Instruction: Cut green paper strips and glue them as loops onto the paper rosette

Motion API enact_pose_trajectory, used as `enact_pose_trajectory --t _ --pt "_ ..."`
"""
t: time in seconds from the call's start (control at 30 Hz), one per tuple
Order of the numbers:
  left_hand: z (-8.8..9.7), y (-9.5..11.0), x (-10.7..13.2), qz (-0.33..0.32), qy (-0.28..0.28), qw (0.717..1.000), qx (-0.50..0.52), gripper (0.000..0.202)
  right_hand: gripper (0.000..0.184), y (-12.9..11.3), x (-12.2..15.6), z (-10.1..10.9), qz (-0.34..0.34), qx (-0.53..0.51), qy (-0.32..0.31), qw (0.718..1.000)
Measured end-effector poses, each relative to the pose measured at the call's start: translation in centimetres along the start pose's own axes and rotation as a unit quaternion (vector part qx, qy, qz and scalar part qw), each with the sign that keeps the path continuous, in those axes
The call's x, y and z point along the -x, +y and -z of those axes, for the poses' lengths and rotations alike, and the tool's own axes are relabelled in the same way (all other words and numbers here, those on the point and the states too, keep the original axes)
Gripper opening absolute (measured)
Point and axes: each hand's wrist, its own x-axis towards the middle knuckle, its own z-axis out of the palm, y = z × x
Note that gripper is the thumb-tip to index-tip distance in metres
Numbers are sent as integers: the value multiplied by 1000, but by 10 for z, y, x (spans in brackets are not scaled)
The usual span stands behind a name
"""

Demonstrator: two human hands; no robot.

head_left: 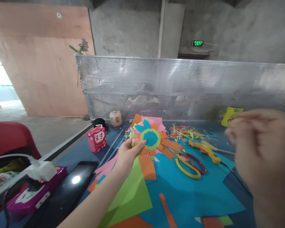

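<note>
Head view: held a paper flower [150, 139] in left grip [127, 155], centre frame, seemingly mid-assembly.
Couldn't tell state of blurred right grip [263, 148], frame right; probably needed steady alignment.

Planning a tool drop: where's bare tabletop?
Bare dark blue tabletop shows between the boxy pink carton and the flat black device. A smaller patch lies between the multicoloured paper shreds and the yellow packet. Crowded: the centre, where the left hand holds the layered paper flower near the yellow glue gun.
</note>
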Motion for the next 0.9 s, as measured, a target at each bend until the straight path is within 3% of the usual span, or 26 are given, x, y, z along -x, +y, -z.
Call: enact_pose_trajectory --t 0.03,0.13,0.23,0.4,0.6,0.7,0.9 --pt "0 0 0 -1 -2 1000 8 26 20 -10 -2 -1 -14 7 2 1000" --pt "1 -1 -1 1 -11 999 30 25 20 -31 -1 -7 -29 -64 -158 985" --pt "1 0 -2 1 -20 999 33 25 19 -36 3 -11 -20 -85 -234 968" --pt "1 0 -1 -5 -29 999 22 24 34 -30 1 -15 -30 -178 -248 952" --pt "0 2 0 -7 -30 999 10 24 19 -27 -1 -24 -124 -253 -285 916" --pt "-1 3 1 -4 -30 999 10 24 21 -28 0 -27 -114 -289 -294 904" --pt "0 1 -1 9 -17 1000 20 27 20 -29 1 -30 -96 -288 -277 912"
